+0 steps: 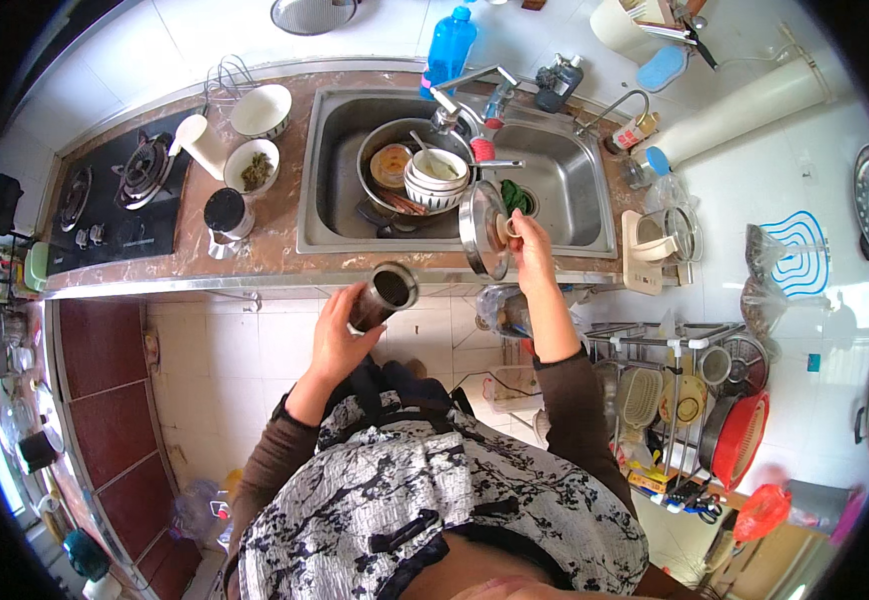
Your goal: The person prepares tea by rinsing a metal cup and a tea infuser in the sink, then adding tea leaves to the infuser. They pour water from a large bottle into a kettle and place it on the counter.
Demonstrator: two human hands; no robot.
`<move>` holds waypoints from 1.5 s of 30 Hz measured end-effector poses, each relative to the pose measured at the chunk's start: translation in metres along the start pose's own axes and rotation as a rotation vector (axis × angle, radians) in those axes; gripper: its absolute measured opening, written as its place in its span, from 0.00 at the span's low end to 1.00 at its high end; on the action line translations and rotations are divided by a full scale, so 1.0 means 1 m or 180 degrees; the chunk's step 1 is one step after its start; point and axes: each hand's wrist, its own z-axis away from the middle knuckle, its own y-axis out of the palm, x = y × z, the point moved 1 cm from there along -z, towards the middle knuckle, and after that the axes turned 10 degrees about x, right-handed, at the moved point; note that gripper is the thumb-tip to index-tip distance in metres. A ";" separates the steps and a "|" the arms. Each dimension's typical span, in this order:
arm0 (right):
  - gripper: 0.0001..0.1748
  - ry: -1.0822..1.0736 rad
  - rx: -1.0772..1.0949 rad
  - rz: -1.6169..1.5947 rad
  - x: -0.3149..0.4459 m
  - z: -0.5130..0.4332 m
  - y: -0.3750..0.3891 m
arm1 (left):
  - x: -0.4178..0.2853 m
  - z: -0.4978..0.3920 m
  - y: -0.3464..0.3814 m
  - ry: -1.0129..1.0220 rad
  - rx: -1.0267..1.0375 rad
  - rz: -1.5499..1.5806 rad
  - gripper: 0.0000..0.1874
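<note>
My left hand [341, 335] is wrapped around a dark, see-through cylinder [383, 294], perhaps a strainer or jar, in front of the counter edge. Its round, pale-rimmed mouth is tilted up and looks dark inside. By its cream knob, my right hand [530, 251] grips a glass pot lid [482, 229] with a metal rim. The lid is tipped nearly on edge over the front of the sink [573, 217]. Behind it in the left basin sits a metal pan [374, 139] with stacked striped bowls [438, 196], a spoon and a yellowish round container [391, 165].
Left on the counter [273, 225] stand two white bowls, one holding greenish scraps [257, 171], a white pitcher [202, 146] and a black-lidded jar [227, 213]. The gas hob [123, 195] lies beyond. A faucet [472, 94] overhangs the sink; a metal rack [674, 405] stands at right.
</note>
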 end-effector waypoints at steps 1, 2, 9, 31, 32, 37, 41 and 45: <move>0.10 0.0025 0.0229 -0.0304 0.007 0.015 0.008 | -0.003 -0.007 0.002 0.0082 0.0033 0.0011 0.34; 0.10 0.0043 0.0376 -0.0576 0.011 0.028 0.016 | -0.006 -0.013 0.004 0.0156 0.0063 0.0031 0.34; 0.09 0.0025 0.0930 -0.0967 0.014 0.080 0.062 | -0.029 -0.026 0.014 0.0474 0.0241 -0.0059 0.36; 0.18 -0.0798 0.1019 0.0715 0.017 0.087 0.098 | -0.043 -0.021 -0.006 0.0572 0.0100 0.0437 0.35; 0.17 -0.0786 0.1068 0.0679 0.017 0.088 0.097 | -0.045 -0.021 -0.008 0.0615 0.0121 0.0390 0.35; 0.16 -0.0592 0.1171 0.0338 0.016 0.091 0.091 | -0.053 -0.023 -0.016 0.0733 0.0285 0.0270 0.35; 0.15 -0.0932 0.1110 0.0430 0.011 0.087 0.088 | -0.053 -0.026 -0.012 0.0652 0.0239 0.0228 0.35; 0.16 -0.1082 0.1009 0.0790 0.003 0.081 0.080 | -0.049 -0.029 -0.003 0.0683 0.0164 0.0051 0.33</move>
